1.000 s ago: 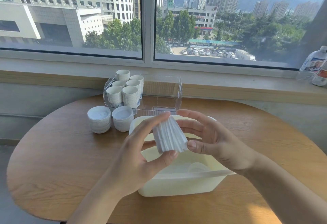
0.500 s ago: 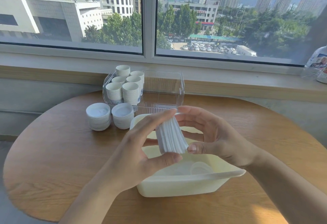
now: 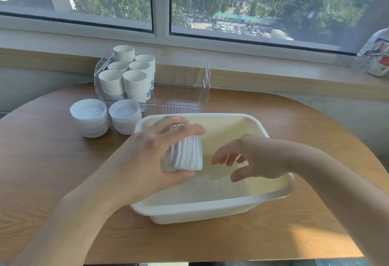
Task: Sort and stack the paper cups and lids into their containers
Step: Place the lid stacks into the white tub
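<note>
Fingers point(image 3: 181, 128) of left hand point(image 3: 147, 158) pinching lid stack point(image 3: 186, 154), centre frame; right hand point(image 3: 252, 158) loose-spread, reaching into basin point(image 3: 210, 209) — possibly for another lid.

Both forearms are showing bare from wrist to frame edge, wearing no sleeves. The left hand point(image 3: 147, 158) and right hand point(image 3: 259, 158) are wearing no gloves, rings or watch.

Bottle point(image 3: 379, 55) label blurred; no text readable.
</note>
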Demonstrator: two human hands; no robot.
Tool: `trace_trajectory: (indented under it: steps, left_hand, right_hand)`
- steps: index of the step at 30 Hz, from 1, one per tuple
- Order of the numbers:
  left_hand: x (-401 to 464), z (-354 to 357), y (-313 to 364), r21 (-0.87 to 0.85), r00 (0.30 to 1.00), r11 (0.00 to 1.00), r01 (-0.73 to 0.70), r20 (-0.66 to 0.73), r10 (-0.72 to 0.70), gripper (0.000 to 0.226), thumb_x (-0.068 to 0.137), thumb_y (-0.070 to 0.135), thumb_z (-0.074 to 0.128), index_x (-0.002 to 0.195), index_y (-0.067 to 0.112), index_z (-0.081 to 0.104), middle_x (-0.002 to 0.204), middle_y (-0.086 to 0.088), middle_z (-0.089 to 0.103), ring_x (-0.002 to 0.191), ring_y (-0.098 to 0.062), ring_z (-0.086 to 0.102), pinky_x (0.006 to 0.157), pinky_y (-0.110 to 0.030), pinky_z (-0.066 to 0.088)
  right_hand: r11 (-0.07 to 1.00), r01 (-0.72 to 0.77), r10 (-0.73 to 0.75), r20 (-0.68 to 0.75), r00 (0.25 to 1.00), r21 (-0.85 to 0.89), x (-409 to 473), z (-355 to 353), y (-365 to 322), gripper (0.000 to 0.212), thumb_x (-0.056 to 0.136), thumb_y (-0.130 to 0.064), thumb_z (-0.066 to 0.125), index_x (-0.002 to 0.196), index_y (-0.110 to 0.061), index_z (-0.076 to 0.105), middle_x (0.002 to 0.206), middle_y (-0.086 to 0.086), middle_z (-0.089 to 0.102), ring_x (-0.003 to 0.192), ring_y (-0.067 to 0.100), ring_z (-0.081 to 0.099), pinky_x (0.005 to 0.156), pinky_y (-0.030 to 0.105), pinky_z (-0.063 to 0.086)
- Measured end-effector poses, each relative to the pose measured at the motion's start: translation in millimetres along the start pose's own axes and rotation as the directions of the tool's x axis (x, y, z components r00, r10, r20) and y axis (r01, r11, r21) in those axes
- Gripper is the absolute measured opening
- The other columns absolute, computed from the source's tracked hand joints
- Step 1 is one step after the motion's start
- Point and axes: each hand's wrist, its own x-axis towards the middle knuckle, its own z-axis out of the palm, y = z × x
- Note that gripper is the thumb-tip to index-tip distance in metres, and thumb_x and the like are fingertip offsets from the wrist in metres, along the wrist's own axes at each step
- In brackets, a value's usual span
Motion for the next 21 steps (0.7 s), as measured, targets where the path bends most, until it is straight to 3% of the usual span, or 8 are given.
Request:
trace_trajectory:
  steps: [4,7,12,17,21]
  left_hand:
    - [-1,4,-3,-0.023,1.0,1.0,0.002,0.025,-0.001,0.067,0.076,0.057,0.074,0.138,0.056,0.048,0.139,0.023,0.049,0.116,-0.013,0.061,0.093,-0.043,0.056]
    - [-1,4,-4,-0.031,0.999,0.999,0.014,0.033,-0.013,0.069,0.075,0.055,0.077,0.137,0.057,0.047,0.139,0.023,0.049,0.117,-0.012,0.061,0.095,-0.043,0.054]
    - [0,3,-3,-0.052,0.999,0.998,0.024,0.038,-0.022,0.069,0.075,0.053,0.079,0.136,0.058,0.047,0.139,0.023,0.05,0.113,-0.014,0.063,0.094,-0.044,0.055]
    - [0,3,-2,-0.07,0.999,0.997,0.039,0.023,-0.037,0.07,0.075,0.05,0.082,0.137,0.056,0.049,0.14,0.022,0.05,0.117,-0.011,0.061,0.096,-0.038,0.055]
    - [-2,1,-1,-0.145,0.997,0.988,0.047,-0.061,-0.056,0.07,0.076,0.035,0.088,0.137,0.045,0.055,0.141,0.02,0.053,0.131,-0.005,0.053,0.095,-0.012,0.047]
  right_hand:
    - [0.975,-0.062,0.089,0.12,0.989,-0.211,18,5,-3,0.05,0.098,-0.023,0.07,0.141,-0.043,0.054,0.12,-0.021,0.057,0.111,0.006,0.052,0.1,0.031,0.047]
    - [0.955,-0.076,0.134,0.188,0.973,-0.286,30,15,-1,0.051,0.099,-0.02,0.067,0.144,-0.04,0.051,0.127,-0.013,0.059,0.107,0.01,0.045,0.097,0.032,0.045]
    - [0.938,-0.064,0.149,0.228,0.962,-0.341,37,24,1,0.044,0.097,-0.022,0.069,0.137,-0.036,0.057,0.121,-0.009,0.06,0.101,0.014,0.046,0.084,0.029,0.04]
    - [0.926,-0.049,0.089,0.089,0.992,-0.375,37,20,-1,0.019,0.097,-0.022,0.066,0.112,-0.033,0.069,0.098,-0.014,0.061,0.092,0.015,0.052,0.08,0.031,0.043]
    - [0.951,-0.035,-0.002,-0.117,0.993,-0.308,30,10,-4,0.013,0.099,-0.028,0.065,0.108,-0.033,0.073,0.085,-0.02,0.06,0.088,0.008,0.05,0.079,0.027,0.038]
